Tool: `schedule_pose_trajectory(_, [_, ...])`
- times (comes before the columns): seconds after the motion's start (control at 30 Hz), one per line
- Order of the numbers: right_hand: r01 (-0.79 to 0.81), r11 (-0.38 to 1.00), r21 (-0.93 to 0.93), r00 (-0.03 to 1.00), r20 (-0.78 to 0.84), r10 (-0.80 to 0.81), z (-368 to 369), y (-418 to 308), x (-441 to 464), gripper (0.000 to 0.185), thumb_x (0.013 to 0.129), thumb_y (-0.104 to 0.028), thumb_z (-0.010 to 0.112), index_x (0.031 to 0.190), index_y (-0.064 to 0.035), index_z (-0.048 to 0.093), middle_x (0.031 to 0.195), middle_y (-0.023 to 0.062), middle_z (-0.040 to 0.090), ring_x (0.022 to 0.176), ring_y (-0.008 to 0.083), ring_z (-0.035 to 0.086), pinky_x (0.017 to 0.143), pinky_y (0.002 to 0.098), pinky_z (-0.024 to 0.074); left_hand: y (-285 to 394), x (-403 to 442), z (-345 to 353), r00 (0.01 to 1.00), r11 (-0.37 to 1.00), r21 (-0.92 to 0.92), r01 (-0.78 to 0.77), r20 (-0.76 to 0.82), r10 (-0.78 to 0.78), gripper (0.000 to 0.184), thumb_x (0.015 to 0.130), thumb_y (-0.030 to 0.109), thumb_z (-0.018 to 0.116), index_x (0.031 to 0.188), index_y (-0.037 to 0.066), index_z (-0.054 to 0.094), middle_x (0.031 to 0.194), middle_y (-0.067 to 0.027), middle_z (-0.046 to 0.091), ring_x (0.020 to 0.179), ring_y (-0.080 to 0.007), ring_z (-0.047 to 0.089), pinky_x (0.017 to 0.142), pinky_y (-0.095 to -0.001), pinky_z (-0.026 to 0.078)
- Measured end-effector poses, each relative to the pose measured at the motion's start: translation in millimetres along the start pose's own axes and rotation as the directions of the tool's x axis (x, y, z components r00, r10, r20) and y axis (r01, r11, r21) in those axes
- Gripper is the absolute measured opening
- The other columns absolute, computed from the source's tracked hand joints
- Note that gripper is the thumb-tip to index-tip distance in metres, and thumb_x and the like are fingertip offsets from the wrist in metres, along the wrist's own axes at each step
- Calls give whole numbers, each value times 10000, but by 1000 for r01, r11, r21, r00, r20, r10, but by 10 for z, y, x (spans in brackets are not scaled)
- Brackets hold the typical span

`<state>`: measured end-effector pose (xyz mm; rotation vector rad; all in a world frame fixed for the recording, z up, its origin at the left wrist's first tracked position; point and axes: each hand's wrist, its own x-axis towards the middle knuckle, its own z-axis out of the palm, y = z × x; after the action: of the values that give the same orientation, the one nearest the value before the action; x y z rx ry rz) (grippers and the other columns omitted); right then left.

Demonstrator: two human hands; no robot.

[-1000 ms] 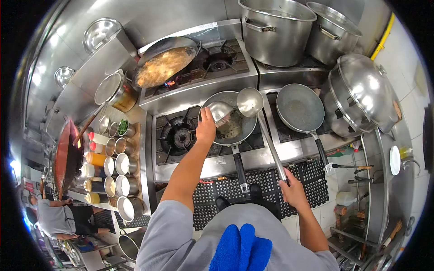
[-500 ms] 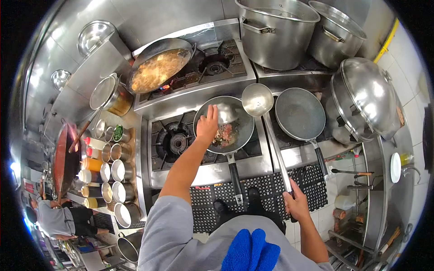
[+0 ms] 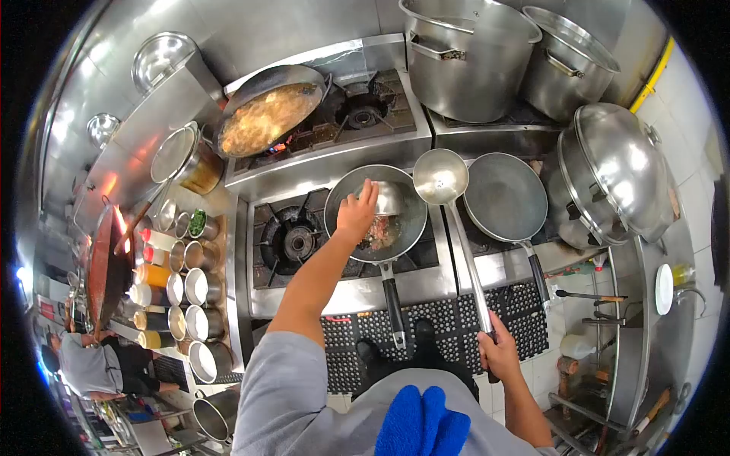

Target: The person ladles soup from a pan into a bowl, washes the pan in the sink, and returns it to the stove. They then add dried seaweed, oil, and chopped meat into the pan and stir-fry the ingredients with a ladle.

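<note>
Both gripping
Left hand [image 3: 356, 218]: shiny metal bowl [image 3: 389, 199], likely light, by its edge; right hand [image 3: 499, 353]: long-handled steel ladle [image 3: 441, 177], probably head-heavy.

Left hand [image 3: 356, 216] tips metal bowl [image 3: 388, 198] over pan [image 3: 412, 223]; right hand [image 3: 498, 351] grips ladle [image 3: 441, 177].

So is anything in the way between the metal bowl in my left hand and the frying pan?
Nothing visible stands between the metal bowl in your left hand and the frying pan. The ladle in your right hand has its head by the pan's right rim, not between them.
</note>
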<state>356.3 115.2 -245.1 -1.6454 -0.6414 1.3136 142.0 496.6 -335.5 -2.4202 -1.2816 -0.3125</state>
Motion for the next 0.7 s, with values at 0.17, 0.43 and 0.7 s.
schedule_pose_trajectory(0.17, [-60,998,11,998,-17,60,-1,88,-39,576,896,-52,528,1432,-59,318,560,-18,451,402,67,406,360,235,348,62,48,48,995,992,79,-99,19,97,575,787,133,558,1343,90,413,1385,-74,415,817,-257,613,657,-354,532])
schedule_pose_trajectory(0.43, [-45,996,83,999,-7,46,26,125,-74,584,903,-58,534,1439,-54,301,555,-15,439,400,73,400,363,232,350,182,87,103,989,984,107,-139,63,133,578,813,184,552,1356,72,387,1389,-91,392,841,-268,609,696,-384,520])
schedule_pose_trajectory(0.7, [-21,999,48,1000,12,21,-133,181,-66,573,892,-38,531,1427,-69,327,556,-6,451,391,75,409,352,239,353,-257,-1,-425,695,122,-786,606,448,-562,564,863,87,467,1389,84,263,1295,-170,419,958,-299,602,703,-366,547])
